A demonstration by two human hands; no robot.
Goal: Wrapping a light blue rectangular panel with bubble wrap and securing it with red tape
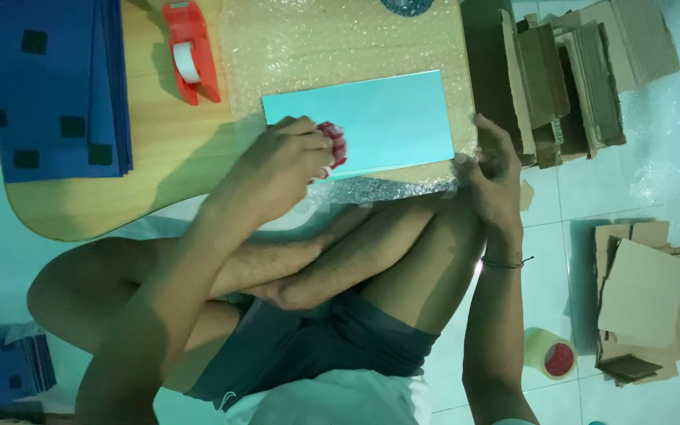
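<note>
A flat light-blue rectangular board (379, 118) lies on bubble wrap (332, 47) spread over a low wooden table (159, 149). My left hand (289, 153) is closed around a small red tool (334, 144), held at the board's near left edge. At the table's right edge, my right hand (491, 169) pinches the bubble wrap beside the board's right end. My crossed legs fill the space below the table.
A red tape dispenser (190, 51) stands on the table's far left. Stacked blue sheets with black squares (49, 86) lie left. Cardboard pieces (568, 79) pile at right, more cardboard (647, 303) on the floor, with a tape roll (551, 354) nearby.
</note>
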